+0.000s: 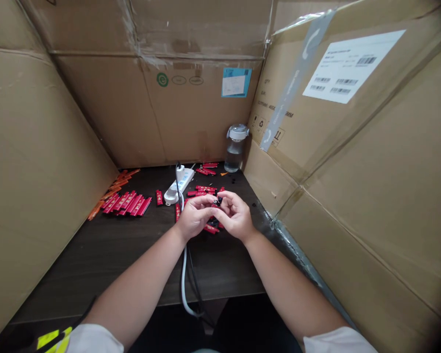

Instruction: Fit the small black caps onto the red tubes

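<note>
My left hand (193, 214) and my right hand (236, 214) meet above the middle of the dark table (106, 260), fingers curled together. Between the fingertips sits a small black part (217, 201); both hands pinch it. Under and around the hands lie loose red flat pieces (206, 189). A neat row of the same red pieces (127, 203) lies to the left of my left hand.
A white power strip (179, 186) with a plug and a white cable (184, 274) runs toward the table's front edge. A clear water bottle (235, 148) stands at the back right. Orange strips (112, 191) lie far left. Cardboard walls (29, 162) enclose the table on three sides.
</note>
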`<action>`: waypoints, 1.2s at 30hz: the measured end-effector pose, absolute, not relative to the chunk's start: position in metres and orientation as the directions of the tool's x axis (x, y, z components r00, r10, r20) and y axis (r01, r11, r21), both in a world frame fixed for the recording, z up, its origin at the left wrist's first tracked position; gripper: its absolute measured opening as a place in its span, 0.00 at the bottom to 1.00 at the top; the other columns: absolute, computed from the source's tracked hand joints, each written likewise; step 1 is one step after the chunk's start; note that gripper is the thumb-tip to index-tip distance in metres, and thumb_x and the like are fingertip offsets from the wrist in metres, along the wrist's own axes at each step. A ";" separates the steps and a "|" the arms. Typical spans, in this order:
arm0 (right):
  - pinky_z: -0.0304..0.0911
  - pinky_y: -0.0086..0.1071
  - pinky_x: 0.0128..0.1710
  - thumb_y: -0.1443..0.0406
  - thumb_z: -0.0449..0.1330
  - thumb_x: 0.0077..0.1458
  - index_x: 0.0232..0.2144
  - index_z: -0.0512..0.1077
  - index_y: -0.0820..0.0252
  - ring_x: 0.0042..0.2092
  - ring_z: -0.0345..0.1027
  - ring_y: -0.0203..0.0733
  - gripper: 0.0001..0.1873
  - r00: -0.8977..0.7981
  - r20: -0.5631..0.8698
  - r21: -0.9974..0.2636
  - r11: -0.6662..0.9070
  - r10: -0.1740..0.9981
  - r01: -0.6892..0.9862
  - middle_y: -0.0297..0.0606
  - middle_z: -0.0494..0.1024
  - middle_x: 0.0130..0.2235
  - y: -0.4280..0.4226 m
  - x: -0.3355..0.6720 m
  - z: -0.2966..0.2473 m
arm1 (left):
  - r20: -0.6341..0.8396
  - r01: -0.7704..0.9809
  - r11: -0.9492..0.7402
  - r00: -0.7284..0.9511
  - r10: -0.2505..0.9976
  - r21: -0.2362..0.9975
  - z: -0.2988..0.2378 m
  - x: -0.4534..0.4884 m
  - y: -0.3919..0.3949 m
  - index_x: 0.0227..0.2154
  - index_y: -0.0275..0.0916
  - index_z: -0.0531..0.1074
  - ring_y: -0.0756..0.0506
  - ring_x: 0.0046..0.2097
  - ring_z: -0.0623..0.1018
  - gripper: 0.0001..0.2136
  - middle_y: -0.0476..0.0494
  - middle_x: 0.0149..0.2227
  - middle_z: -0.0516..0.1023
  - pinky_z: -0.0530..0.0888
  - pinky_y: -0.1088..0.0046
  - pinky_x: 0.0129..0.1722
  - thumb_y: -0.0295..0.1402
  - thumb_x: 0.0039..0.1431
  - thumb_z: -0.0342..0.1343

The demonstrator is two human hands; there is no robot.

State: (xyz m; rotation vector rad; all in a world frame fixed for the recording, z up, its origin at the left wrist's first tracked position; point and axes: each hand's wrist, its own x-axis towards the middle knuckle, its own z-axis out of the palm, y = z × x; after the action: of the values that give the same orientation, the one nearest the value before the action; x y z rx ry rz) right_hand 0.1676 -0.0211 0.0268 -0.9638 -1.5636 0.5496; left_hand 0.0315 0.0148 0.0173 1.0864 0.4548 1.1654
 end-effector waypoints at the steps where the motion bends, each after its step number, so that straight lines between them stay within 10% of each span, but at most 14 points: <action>1: 0.58 0.29 0.26 0.62 0.61 0.49 0.41 0.71 0.57 0.25 0.57 0.33 0.15 -0.015 0.573 -0.786 0.554 0.820 0.272 0.30 0.64 0.24 -0.020 0.167 0.028 | 0.259 -0.491 -0.051 0.366 0.894 0.869 0.016 0.031 0.016 0.28 0.38 0.75 0.46 0.38 0.77 0.12 0.46 0.36 0.76 0.75 0.66 0.40 0.33 0.37 0.69; 11: 0.70 0.29 0.26 0.66 0.67 0.40 0.27 0.70 0.62 0.23 0.68 0.33 0.11 0.173 0.047 -0.839 0.133 0.984 -0.528 0.31 0.74 0.24 0.012 0.167 0.013 | 0.292 0.015 -0.294 0.083 0.953 0.956 0.031 0.032 0.020 0.36 0.35 0.75 0.50 0.24 0.74 0.13 0.46 0.26 0.77 0.71 0.75 0.24 0.38 0.51 0.58; 15: 0.71 0.28 0.28 0.69 0.63 0.46 0.28 0.71 0.63 0.24 0.70 0.33 0.05 -0.087 -0.031 -0.694 -0.084 0.996 -0.715 0.34 0.76 0.24 0.013 0.171 0.014 | 0.637 0.431 -0.645 0.186 0.748 0.631 0.057 0.034 0.016 0.34 0.37 0.76 0.49 0.30 0.74 0.08 0.44 0.30 0.77 0.70 0.74 0.32 0.33 0.55 0.54; 20: 0.71 0.28 0.27 0.71 0.55 0.54 0.28 0.72 0.65 0.24 0.71 0.35 0.06 -0.134 -0.142 -0.634 -0.194 0.981 -0.748 0.37 0.78 0.24 0.015 0.177 0.018 | 0.693 0.553 -0.707 0.293 0.659 0.440 0.087 0.035 0.013 0.30 0.37 0.77 0.51 0.25 0.71 0.08 0.46 0.24 0.76 0.66 0.76 0.27 0.30 0.55 0.53; 28: 0.71 0.34 0.28 0.59 0.45 0.62 0.28 0.71 0.67 0.25 0.72 0.40 0.22 -0.200 -0.218 -0.583 -0.291 0.955 -0.758 0.43 0.77 0.23 0.013 0.179 0.026 | 0.706 0.430 -0.672 0.105 0.700 0.603 0.117 0.022 -0.010 0.33 0.37 0.77 0.52 0.26 0.72 0.08 0.48 0.28 0.77 0.67 0.77 0.28 0.33 0.51 0.56; 33: 0.71 0.34 0.28 0.59 0.45 0.62 0.31 0.71 0.65 0.24 0.71 0.38 0.19 -0.234 -0.066 -0.631 -0.222 0.970 -0.743 0.40 0.77 0.26 0.007 0.178 0.029 | 0.253 -0.013 -0.253 0.076 0.964 0.967 0.060 0.027 0.013 0.29 0.36 0.74 0.54 0.17 0.63 0.08 0.53 0.16 0.67 0.63 0.78 0.17 0.36 0.50 0.57; 36: 0.71 0.34 0.29 0.57 0.51 0.59 0.35 0.70 0.63 0.26 0.71 0.37 0.15 -0.135 0.097 -0.706 -0.027 0.986 -0.708 0.37 0.75 0.28 0.002 0.176 0.029 | -0.015 -0.339 0.070 0.160 0.987 0.938 0.042 0.026 0.021 0.29 0.35 0.72 0.55 0.17 0.63 0.09 0.53 0.17 0.67 0.62 0.80 0.16 0.34 0.46 0.61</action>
State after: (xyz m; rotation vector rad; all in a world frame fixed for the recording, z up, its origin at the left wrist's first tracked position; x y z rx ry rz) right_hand 0.1757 0.0024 0.0293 -0.5019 -0.7319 1.5695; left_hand 0.0260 0.0209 0.0416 0.9889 0.8605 1.2109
